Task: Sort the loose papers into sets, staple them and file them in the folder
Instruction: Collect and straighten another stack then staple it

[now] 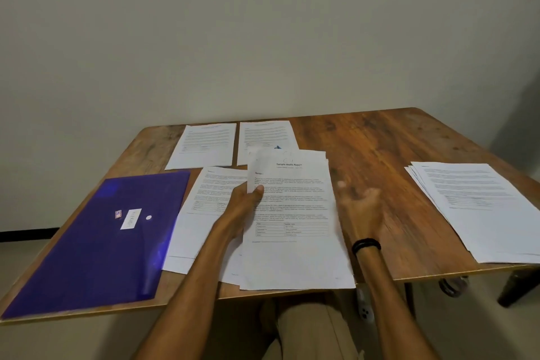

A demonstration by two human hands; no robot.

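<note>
My left hand (244, 202) pinches the left edge of a thin set of printed sheets headed "Sample Health Report" (295, 222), thumb on top, holding it over the table's near middle. Blurred and empty, my right hand (361, 203) hovers just right of that set with its fingers spread and relaxed. Under the held set lies another printed pile (204, 213). A purple plastic folder (99, 242) lies flat at the near left. Two single printed pages (204, 145) (264, 134) lie side by side at the back. A loose stack of papers (479, 207) sits at the right edge.
The wooden table (377, 137) shows bare wood between the middle papers and the right stack. A small blue object (277, 147) peeks out at the top edge of the held sheets. A plain wall stands behind the table.
</note>
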